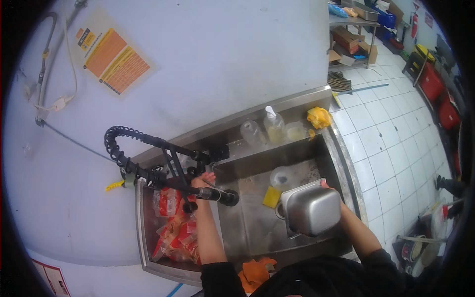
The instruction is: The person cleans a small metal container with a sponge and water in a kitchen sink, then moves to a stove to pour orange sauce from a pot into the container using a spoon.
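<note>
My right hand (328, 186) grips the rim of a deep stainless steel food pan (314, 211), held tilted over the sink basin (256, 222) with its outer base facing up. My left hand (205, 180) is by the black spring-neck faucet (163, 182), behind its spray head (226, 196); the faucet partly hides the fingers, so its grip is unclear. Between the hands, a yellow sponge (272, 197) and a clear round plastic container (281, 177) lie in the basin. The drain (280, 211) shows beside the pan.
Red and clear plastic packaging (178, 237) fills the left basin. A pump bottle (274, 128), a clear bottle (253, 133), a small tub (295, 131) and crumpled yellow material (319, 117) line the back ledge. An orange cloth-like item (256, 274) lies at the front edge.
</note>
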`<state>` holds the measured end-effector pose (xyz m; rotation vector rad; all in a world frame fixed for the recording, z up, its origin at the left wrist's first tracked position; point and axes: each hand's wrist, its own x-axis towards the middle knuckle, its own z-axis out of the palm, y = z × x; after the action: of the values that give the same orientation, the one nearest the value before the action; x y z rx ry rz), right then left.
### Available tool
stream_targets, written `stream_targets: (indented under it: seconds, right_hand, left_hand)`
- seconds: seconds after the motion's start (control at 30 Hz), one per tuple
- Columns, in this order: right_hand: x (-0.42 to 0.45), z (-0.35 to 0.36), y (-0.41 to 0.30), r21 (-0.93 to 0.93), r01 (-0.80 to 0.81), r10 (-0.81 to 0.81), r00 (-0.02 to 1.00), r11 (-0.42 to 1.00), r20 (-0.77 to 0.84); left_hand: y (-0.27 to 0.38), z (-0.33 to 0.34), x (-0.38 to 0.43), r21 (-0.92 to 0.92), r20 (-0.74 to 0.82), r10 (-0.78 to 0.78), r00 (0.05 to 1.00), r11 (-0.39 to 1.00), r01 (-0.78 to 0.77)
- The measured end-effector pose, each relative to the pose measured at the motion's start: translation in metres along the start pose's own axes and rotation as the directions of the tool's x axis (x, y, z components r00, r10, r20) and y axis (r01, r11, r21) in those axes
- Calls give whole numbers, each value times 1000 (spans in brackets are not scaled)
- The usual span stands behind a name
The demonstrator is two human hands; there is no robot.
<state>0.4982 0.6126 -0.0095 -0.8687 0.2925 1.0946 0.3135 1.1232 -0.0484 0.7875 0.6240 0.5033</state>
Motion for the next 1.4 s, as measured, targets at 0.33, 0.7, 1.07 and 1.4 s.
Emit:
stream_targets:
  seconds: [0.33, 0.7, 1.07, 1.4]
  right_hand:
    - [-4, 25, 18, -729, 173, -370, 922, 663, -118]
    - [-80, -1, -5, -980, 119, -487, 873, 161, 26]
    - [-226, -17, 7, -933, 338, -640, 746, 127, 183]
    - [-460, -200, 1, -775, 343, -729, 650, 531, -212]
  left_hand:
    - [-61, 48, -62, 160, -6, 312, 950, 938, -307]
    - [-161, 101, -196, 972, -29, -385, 922, -227, -65]
    - [-193, 116, -254, 949, -261, -779, 570, -314, 5]
    - [-242, 247, -322, 890, 349, -323, 880, -180, -419]
